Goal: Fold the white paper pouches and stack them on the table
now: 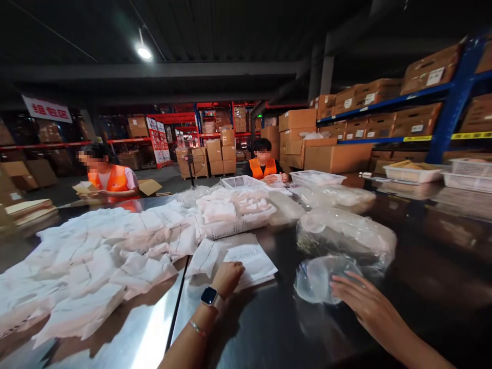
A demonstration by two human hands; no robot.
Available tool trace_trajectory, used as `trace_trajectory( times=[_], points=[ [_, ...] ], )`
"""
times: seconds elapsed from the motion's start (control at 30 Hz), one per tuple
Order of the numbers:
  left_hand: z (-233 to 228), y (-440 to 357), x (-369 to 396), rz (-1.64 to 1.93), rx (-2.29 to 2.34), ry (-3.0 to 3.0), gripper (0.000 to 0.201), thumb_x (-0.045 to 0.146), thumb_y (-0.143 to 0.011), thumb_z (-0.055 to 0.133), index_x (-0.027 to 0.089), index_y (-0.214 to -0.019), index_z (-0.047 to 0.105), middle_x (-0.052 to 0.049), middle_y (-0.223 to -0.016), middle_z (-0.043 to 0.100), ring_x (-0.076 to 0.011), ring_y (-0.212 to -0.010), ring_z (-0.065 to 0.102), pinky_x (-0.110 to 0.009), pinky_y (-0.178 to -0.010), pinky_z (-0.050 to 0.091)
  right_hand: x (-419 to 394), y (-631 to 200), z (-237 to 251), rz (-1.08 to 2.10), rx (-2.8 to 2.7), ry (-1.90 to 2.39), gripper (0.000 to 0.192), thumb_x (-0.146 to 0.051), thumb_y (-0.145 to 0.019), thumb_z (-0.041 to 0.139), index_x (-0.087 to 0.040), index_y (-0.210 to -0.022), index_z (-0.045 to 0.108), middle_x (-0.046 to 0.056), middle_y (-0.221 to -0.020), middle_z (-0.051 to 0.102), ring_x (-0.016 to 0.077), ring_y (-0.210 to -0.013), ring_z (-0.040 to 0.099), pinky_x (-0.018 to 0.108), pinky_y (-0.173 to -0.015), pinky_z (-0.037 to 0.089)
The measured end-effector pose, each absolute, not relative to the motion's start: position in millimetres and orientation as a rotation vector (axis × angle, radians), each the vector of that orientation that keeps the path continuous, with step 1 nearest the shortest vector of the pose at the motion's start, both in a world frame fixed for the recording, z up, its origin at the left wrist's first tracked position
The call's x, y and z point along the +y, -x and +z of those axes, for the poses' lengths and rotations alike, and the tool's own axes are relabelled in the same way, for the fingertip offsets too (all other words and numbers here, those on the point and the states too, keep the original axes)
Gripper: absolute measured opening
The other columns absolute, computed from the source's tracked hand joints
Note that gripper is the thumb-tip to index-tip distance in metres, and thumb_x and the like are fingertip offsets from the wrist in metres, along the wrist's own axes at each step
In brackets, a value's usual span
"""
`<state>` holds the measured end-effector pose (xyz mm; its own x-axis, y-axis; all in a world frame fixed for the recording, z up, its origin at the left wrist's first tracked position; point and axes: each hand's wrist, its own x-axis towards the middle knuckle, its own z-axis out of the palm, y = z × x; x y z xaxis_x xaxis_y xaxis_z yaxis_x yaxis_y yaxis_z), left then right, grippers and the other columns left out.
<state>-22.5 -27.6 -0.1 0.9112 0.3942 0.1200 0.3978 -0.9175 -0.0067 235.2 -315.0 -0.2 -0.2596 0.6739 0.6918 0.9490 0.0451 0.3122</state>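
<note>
My left hand (228, 278), with a watch on its wrist, is closed over a stack of flat white printed bags (251, 259). Its fingers curl under, so whatever they grip is hidden. A folded white packet (204, 256) lies against the stack's left side. On the right, my right hand (361, 299) has its fingers stretched out, their tips touching a clear, crumpled plastic bag (317, 282) with pale round shapes in it. The thumb of that hand is out of sight. Just behind lies a larger bundle in clear plastic (346, 236).
White packets (115, 246) pile up across the left of the dark table (284, 328). A white basket (234, 225) of packets stands mid-table. Two co-workers in orange vests, one left (117, 182) and one opposite (265, 168), handle things. White trays (413, 173) sit back right.
</note>
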Motion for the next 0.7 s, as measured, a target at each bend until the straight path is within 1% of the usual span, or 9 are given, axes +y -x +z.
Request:
trace_trajectory(
  times=[0.07,0.13,0.2,0.27,0.43,0.53,0.6,0.63,0.7],
  points=[
    [-1.9,23.8,-23.5,-0.213,-0.62,3.051,0.031,0.004,-0.088,0.036,0.013,-0.095,0.065,-0.011,-0.099,0.067,-0.0213,-0.094,0.062,-0.032,-0.082,0.048,-302.5,-237.4,6.2,-0.966,-2.087,1.594,0.044,0.002,-0.083,0.034,-0.022,-0.096,0.068,0.001,-0.101,0.072,0.0156,-0.105,0.063,0.036,-0.105,0.042],
    [-3.1,24.1,-22.0,-0.24,-0.6,3.059,0.031,0.004,-0.087,0.038,0.013,-0.096,0.065,-0.01,-0.1,0.067,-0.0217,-0.098,0.061,-0.032,-0.083,0.047,-287.8,-241.9,2.7,-0.864,-2.177,1.576,0.038,-0.002,-0.089,0.035,-0.021,-0.086,0.067,0.0,-0.096,0.073,0.0147,-0.099,0.066,0.034,-0.101,0.046],
    [-3.7,23.6,-21.9,-0.257,-0.585,3.059,0.03,0.004,-0.086,0.039,0.013,-0.094,0.066,-0.01,-0.1,0.067,-0.022,-0.099,0.06,-0.032,-0.083,0.047,-273.8,-249.1,-4.7,-0.778,-2.212,1.602,0.035,-0.008,-0.093,0.035,-0.021,-0.082,0.066,0.0,-0.092,0.073,0.0141,-0.091,0.068,0.033,-0.098,0.048],
    [-3.5,22.9,-22.3,-0.269,-0.583,3.052,0.029,0.004,-0.085,0.039,0.012,-0.093,0.066,-0.01,-0.099,0.067,-0.0223,-0.097,0.06,-0.032,-0.081,0.048,-262.3,-259.1,-10.7,-0.711,-2.234,1.614,0.033,-0.011,-0.095,0.037,-0.022,-0.087,0.067,0.0,-0.093,0.073,0.0141,-0.092,0.068,0.034,-0.1,0.047],
    [-0.3,22.2,-23.4,-0.296,-0.568,3.035,0.031,0.001,-0.084,0.038,0.012,-0.089,0.067,-0.01,-0.095,0.067,-0.0216,-0.095,0.059,-0.031,-0.08,0.048,-245.9,-287.4,-8.4,-0.599,-2.34,1.48,0.032,-0.007,-0.091,0.043,-0.021,-0.106,0.067,0.004,-0.108,0.071,0.0167,-0.11,0.062,0.036,-0.103,0.045],
    [1.7,22.0,-23.6,-0.342,-0.554,3.028,0.032,0.001,-0.086,0.037,0.012,-0.091,0.066,-0.01,-0.097,0.066,-0.0224,-0.098,0.057,-0.033,-0.082,0.048,-243.0,-294.7,-2.6,-0.335,-2.379,1.553,0.04,-0.002,-0.085,0.045,-0.025,-0.11,0.067,0.004,-0.123,0.064,0.0185,-0.122,0.052,0.043,-0.111,0.036],
    [2.4,21.5,-23.8,-0.392,-0.55,3.023,0.032,0.002,-0.087,0.037,0.013,-0.098,0.065,-0.01,-0.103,0.065,-0.0228,-0.1,0.055,-0.034,-0.083,0.048,-242.3,-292.2,-3.1,-0.167,-2.392,1.57,0.045,-0.001,-0.082,0.045,-0.026,-0.113,0.067,0.005,-0.126,0.061,0.0194,-0.123,0.051,0.045,-0.112,0.034],
    [2.5,21.1,-24.1,-0.419,-0.552,3.02,0.033,0.003,-0.088,0.037,0.013,-0.101,0.064,-0.01,-0.106,0.064,-0.0226,-0.101,0.055,-0.033,-0.082,0.048,-242.1,-288.4,-5.3,-0.145,-2.387,1.566,0.045,-0.002,-0.081,0.046,-0.025,-0.113,0.067,0.006,-0.123,0.063,0.0203,-0.119,0.055,0.044,-0.109,0.038],
    [2.3,19.9,-25.5,-0.465,-0.563,3.012,0.035,0.002,-0.088,0.036,0.015,-0.106,0.063,-0.009,-0.112,0.062,-0.0217,-0.103,0.054,-0.032,-0.081,0.049,-241.4,-274.6,-12.9,-0.211,-2.296,1.551,0.035,-0.01,-0.082,0.05,-0.024,-0.108,0.07,0.007,-0.105,0.071,0.022,-0.1,0.066,0.038,-0.095,0.052]
  ],
)
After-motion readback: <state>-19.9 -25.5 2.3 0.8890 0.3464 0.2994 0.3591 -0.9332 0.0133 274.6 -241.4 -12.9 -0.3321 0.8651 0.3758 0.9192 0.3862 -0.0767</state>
